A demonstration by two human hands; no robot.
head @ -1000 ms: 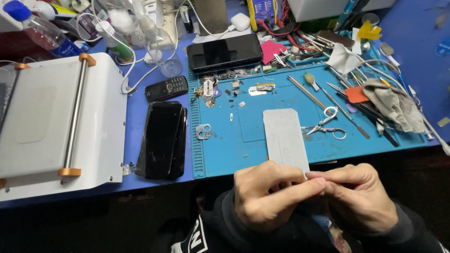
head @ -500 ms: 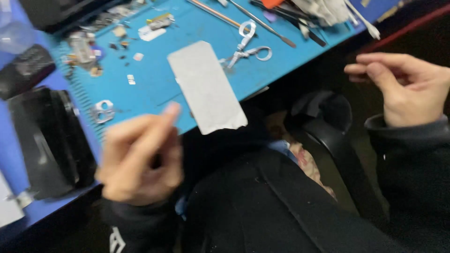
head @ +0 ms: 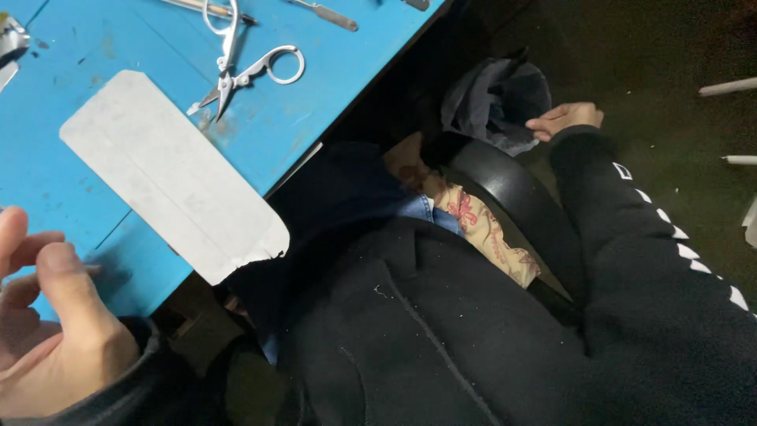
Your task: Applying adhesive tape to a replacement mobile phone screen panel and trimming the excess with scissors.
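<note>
My left hand [head: 47,315] hovers at the lower left over the near edge of the blue mat [head: 339,102], thumb up and fingers loosely apart, with nothing clearly in it. A white, round-cornered sheet [head: 173,173] lies on the mat just right of that hand, its torn corner hanging over the edge. My right hand [head: 564,118] reaches down past the chair at the right. Its fingers touch a crumpled dark grey cloth or bag [head: 493,95], and whether they hold anything is hidden.
Small silver scissors [head: 236,67] and thin metal tools [head: 323,12] lie on the mat above the sheet. A black chair rim [head: 512,197] with a floral cushion [head: 481,229] is beside my lap. White sticks [head: 725,87] lie on the dark floor.
My hands have parted from in front of my chest. The right hand swung out and down to the dark cloth beside the chair; the left stayed by the mat. The view turned down and right.
</note>
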